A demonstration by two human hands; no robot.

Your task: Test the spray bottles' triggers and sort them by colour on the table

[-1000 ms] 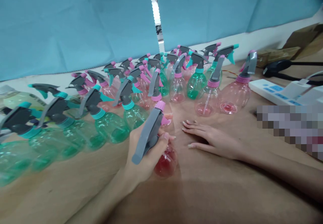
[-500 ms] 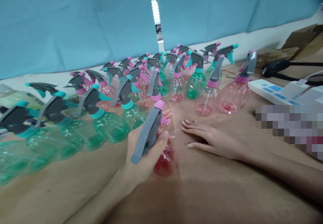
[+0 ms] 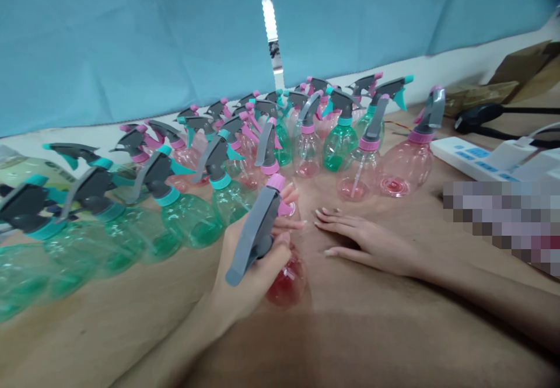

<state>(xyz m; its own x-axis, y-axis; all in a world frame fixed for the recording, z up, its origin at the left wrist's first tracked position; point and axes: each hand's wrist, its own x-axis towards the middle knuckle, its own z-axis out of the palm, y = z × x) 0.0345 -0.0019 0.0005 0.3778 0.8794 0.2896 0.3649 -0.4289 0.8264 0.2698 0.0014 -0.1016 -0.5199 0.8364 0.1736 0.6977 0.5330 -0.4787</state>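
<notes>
A pink spray bottle with a grey trigger head and pink nozzle stands on the table in front of me. My left hand is wrapped round its neck, just under the head. The thumb lies on the near side, and the fingers reach past the neck on the far side, partly hidden by the head. My right hand rests palm down on the table to the right of that bottle, fingers stretched out, holding nothing. Beyond it stand a clear pink spray bottle and a larger-looking pink one.
Several green spray bottles form a row on the left. Many more pink and green ones crowd the back, before a blue cloth. At right lie a white power strip with plugs, a black cable and brown packaging.
The fingers of my left hand have straightened and spread a little around the bottle's neck. The bottle and my right hand have stayed in place.
</notes>
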